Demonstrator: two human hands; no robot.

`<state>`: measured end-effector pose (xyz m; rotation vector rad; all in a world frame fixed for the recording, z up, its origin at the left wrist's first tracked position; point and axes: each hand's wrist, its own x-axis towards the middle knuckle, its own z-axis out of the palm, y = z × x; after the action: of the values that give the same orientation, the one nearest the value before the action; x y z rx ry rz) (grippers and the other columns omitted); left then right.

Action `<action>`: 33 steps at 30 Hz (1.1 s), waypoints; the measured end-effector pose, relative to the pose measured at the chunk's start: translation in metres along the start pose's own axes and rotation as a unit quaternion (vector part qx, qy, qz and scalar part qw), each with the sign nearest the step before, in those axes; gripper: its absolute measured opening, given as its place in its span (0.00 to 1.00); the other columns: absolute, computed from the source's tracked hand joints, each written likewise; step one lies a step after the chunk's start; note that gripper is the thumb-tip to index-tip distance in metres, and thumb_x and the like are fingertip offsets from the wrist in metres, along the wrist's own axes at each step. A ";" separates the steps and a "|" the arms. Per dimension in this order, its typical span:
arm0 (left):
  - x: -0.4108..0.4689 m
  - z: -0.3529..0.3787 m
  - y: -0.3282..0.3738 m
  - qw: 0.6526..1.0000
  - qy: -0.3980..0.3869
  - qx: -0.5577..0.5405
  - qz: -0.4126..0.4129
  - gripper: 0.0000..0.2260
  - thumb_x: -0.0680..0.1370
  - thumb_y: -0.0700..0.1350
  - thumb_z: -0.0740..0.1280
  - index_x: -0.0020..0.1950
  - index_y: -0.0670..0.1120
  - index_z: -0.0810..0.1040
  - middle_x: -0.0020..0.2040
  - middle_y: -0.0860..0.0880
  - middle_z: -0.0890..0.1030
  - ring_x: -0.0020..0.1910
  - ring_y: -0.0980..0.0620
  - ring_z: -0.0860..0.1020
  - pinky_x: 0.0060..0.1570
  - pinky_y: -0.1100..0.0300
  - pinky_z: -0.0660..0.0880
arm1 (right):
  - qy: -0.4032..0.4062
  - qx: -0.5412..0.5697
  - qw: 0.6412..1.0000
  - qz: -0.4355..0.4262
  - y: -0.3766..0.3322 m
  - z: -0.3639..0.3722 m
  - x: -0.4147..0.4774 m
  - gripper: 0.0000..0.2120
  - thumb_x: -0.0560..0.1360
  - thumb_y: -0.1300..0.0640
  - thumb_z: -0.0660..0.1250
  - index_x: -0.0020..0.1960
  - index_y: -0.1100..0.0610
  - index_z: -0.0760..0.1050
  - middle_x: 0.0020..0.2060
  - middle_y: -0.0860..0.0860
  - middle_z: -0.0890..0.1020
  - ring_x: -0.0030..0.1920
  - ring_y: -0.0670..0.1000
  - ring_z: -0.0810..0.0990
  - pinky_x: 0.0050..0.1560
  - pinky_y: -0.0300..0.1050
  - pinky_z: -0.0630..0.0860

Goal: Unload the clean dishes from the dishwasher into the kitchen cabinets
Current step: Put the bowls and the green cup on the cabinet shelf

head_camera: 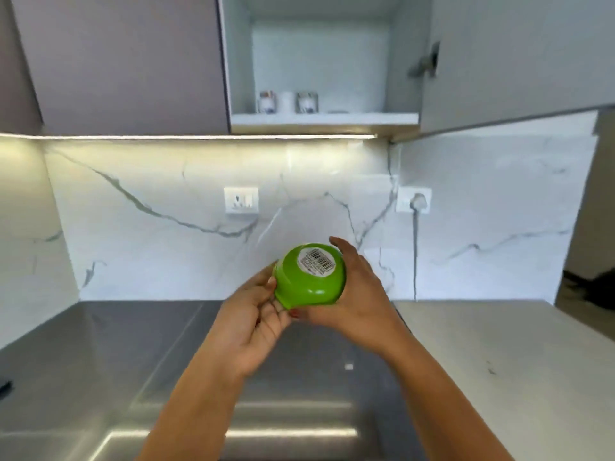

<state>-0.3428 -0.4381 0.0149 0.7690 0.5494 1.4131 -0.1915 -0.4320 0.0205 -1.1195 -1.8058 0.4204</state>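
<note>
Though blur smears the open wall cabinet (366, 118), you can count three small containers (288, 102) on its shelf. One round green plastic bowl (309, 284), barcode sticker (317, 259) facing you, hangs above the steel counter (100, 344): your left hand (253, 314) curls fingers under its left rim, your right hand (356, 294) wraps its right side, fingertips partly hidden behind.

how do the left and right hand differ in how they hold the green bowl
The left hand lies palm up and pinches the rim of the green bowl with its fingertips. The right hand lies knuckles up and cups its side. Both hold it over the steel counter.
</note>
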 end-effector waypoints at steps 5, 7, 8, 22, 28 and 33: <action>0.052 0.006 0.073 0.990 -0.020 0.126 0.056 0.22 0.78 0.28 0.50 0.70 0.40 0.68 0.60 0.39 0.79 0.56 0.42 0.79 0.52 0.52 0.79 | 0.066 0.022 0.997 -0.030 -0.031 0.012 0.069 0.39 0.55 0.47 0.82 0.58 0.39 0.65 0.52 0.36 0.73 0.55 0.40 0.72 0.50 0.24 0.67; 0.072 0.019 0.090 0.982 -0.044 0.165 0.083 0.21 0.79 0.29 0.51 0.70 0.40 0.68 0.59 0.42 0.79 0.55 0.44 0.79 0.52 0.53 0.78 | 0.087 0.009 0.996 -0.037 -0.035 0.004 0.097 0.48 0.53 0.45 0.82 0.68 0.48 0.65 0.58 0.42 0.75 0.60 0.45 0.73 0.59 0.36 0.71; 0.077 0.023 0.094 0.978 -0.053 0.181 0.094 0.21 0.79 0.29 0.51 0.70 0.41 0.69 0.59 0.43 0.79 0.54 0.46 0.79 0.53 0.54 0.77 | 0.093 0.004 0.995 -0.036 -0.036 0.002 0.105 0.50 0.51 0.41 0.82 0.68 0.49 0.65 0.58 0.43 0.76 0.60 0.47 0.74 0.61 0.42 0.72; 0.273 0.157 0.170 0.666 0.002 0.607 0.434 0.22 0.79 0.36 0.58 0.73 0.48 0.65 0.73 0.51 0.63 0.72 0.49 0.60 0.69 0.62 0.57 | 0.157 -0.093 0.982 -0.050 -0.046 -0.145 0.355 0.48 0.42 0.31 0.74 0.58 0.51 0.74 0.52 0.49 0.81 0.54 0.52 0.79 0.55 0.50 0.78; 0.366 0.185 0.161 0.553 0.071 0.703 0.442 0.21 0.78 0.38 0.58 0.71 0.49 0.68 0.76 0.49 0.59 0.74 0.46 0.53 0.71 0.58 0.53 | 0.118 -0.265 0.956 0.042 -0.011 -0.165 0.449 0.45 0.58 0.34 0.76 0.65 0.58 0.68 0.60 0.54 0.76 0.61 0.56 0.74 0.61 0.50 0.73; 0.405 0.198 0.157 0.504 0.059 0.752 0.421 0.22 0.77 0.40 0.60 0.70 0.52 0.69 0.76 0.49 0.57 0.75 0.47 0.51 0.73 0.50 0.54 | 0.080 -0.372 0.919 0.100 0.017 -0.157 0.498 0.44 0.61 0.33 0.73 0.67 0.59 0.67 0.62 0.54 0.75 0.63 0.56 0.73 0.65 0.51 0.69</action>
<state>-0.2575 -0.0677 0.3042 2.6525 1.7629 1.5562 -0.1216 -0.0358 0.3540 -1.8064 -1.7443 -0.2818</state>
